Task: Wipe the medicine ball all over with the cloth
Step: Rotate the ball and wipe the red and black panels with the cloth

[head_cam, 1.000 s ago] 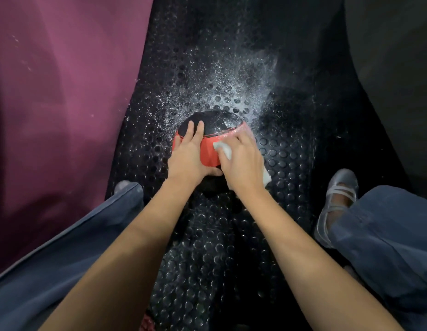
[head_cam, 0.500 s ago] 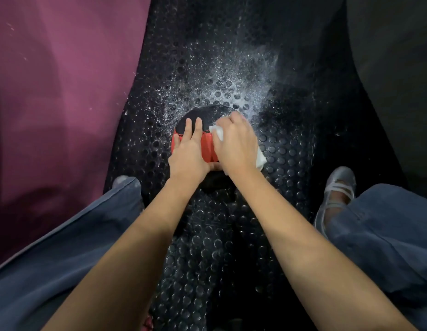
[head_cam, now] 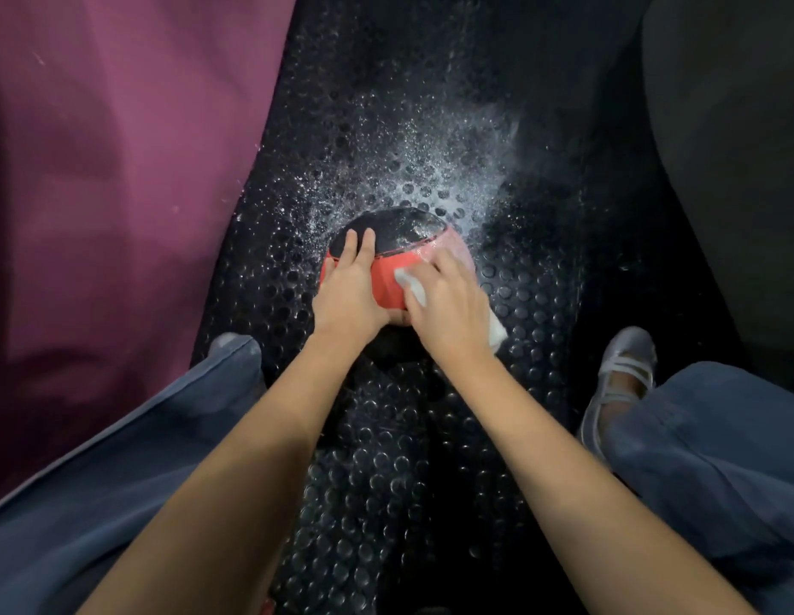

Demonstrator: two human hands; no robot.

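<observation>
1. On the black bumpy floor mat [head_cam: 377,503] sits the ball [head_cam: 388,277]. It is red with a black top, and it lies between the person's two feet.
2. Left hand [head_cam: 348,297]: it lies flat on the left side of the ball. Its fingers [head_cam: 364,250] are straight and close together, and they reach up onto the black top.
3. Right hand [head_cam: 448,310]: it is on the right side of the ball. Its fingers are bent over a white cloth [head_cam: 410,288] and press it on the red part.
4. One bit of the cloth peeks out by the thumb. One more bit sticks out near the wrist, on the far side of the hand.
5. White wet specks [head_cam: 430,170] are all over the mat behind the ball. The right edge of the ball looks pale and shiny.
6. A purple mat [head_cam: 120,170] lies to the left of the black one.
7. Blue trouser legs [head_cam: 97,503] show at both lower corners. A grey shoe [head_cam: 625,375] with straps stands on the right, near the ball but not touching it.
</observation>
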